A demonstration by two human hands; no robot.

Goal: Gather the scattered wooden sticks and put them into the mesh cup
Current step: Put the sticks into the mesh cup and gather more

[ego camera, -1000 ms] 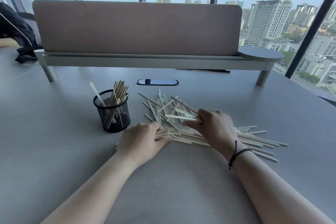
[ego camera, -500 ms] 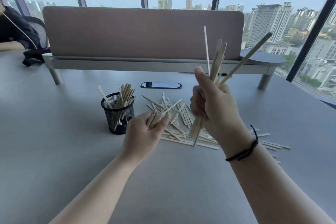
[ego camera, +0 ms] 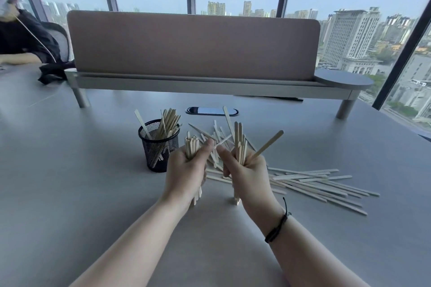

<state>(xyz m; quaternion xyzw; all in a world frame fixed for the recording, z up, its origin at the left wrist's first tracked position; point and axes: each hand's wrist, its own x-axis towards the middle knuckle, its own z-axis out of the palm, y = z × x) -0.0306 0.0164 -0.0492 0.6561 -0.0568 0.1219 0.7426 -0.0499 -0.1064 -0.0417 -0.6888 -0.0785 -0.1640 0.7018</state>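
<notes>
Black mesh cup [ego camera: 159, 147] stands upright at ten o'clock from the centre of the table, already bristling with pale flat wooden sticks [ego camera: 168, 120] leaning toward one o'clock. Two more bundles [ego camera: 239, 144] are held upright, ends down on the tabletop, just beside the cup at its three o'clock. The loose sticks [ego camera: 319, 184] lie flat, fanned out toward four o'clock, overlapping.

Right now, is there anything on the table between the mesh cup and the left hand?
No. In the head view, only bare table shows between the mesh cup and the left hand, which holds sticks.
</notes>
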